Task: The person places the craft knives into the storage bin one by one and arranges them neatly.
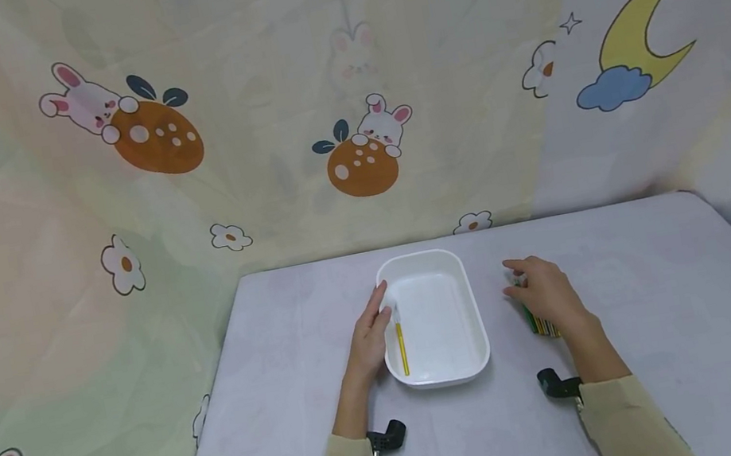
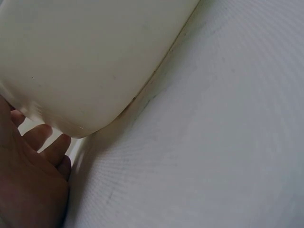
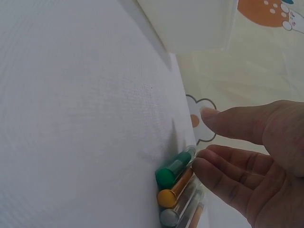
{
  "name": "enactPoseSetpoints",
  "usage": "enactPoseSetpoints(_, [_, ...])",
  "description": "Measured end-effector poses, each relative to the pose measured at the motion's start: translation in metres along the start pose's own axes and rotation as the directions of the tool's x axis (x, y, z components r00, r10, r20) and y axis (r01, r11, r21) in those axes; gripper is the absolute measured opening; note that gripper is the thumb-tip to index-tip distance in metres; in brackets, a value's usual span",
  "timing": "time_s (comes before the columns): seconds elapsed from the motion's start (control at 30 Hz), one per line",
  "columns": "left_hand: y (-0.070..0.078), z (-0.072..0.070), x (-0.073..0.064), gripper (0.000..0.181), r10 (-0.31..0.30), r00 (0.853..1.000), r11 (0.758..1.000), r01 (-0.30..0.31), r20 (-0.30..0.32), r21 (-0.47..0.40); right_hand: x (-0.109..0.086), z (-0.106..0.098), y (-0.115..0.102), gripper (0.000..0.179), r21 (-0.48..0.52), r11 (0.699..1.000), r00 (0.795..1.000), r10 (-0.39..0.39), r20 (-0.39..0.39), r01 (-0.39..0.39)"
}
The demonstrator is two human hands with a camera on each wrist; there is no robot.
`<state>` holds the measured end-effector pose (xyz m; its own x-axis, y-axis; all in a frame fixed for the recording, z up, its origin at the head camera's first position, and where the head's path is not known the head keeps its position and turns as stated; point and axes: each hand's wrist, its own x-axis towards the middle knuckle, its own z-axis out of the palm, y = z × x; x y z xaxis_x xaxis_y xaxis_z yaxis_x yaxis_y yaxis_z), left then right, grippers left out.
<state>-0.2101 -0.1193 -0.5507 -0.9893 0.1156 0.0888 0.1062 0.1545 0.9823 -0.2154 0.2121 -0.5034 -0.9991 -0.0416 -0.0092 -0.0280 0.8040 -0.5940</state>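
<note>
1. Steadies the white tray [image 1: 436, 329] with the left hand [image 1: 366, 345] while reaching with the right hand [image 1: 549, 294] for the row of pens [image 1: 543, 325]; judged by these poses, a picking-up step.
2. Clamps the tray's left rim, with thumb over the edge and fingertips bent against the outer wall.
3. Holds nothing on the right, with thumb and fingers apart over the pens; cannot tell whether touching.
4. To be found inside the tray, near its left wall: one yellow pen [image 1: 403, 351]. To the tray's right, well apart: the row.
5. Probably calls next for pinching a single pen without rolling its neighbours.
6. In material: glossy, plastic-looking tray, rectangular with rounded corners; slim, round pens, partly see-through, with smooth green, orange and grey ends; beneath, a pale, matt, finely textured tabletop [image 1: 655, 308].
</note>
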Motion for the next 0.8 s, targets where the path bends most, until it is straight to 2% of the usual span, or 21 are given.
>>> enactPoseSetpoints(0.5, [0.0026,0.0012,-0.0018,0.048,-0.018,1.000,1.000,0.017,0.002,0.009,0.0008,0.0001,-0.0009,0.054,-0.013,1.000,1.000,-0.020,-0.008,0.019])
enactPoseSetpoints(0.8, [0.0019,0.0006,-0.0018,0.048,-0.004,1.000,1.000,0.004,0.005,0.002,0.0001,0.0035,-0.0033,0.051,-0.034,0.999,1.000,-0.024,0.008,0.024])
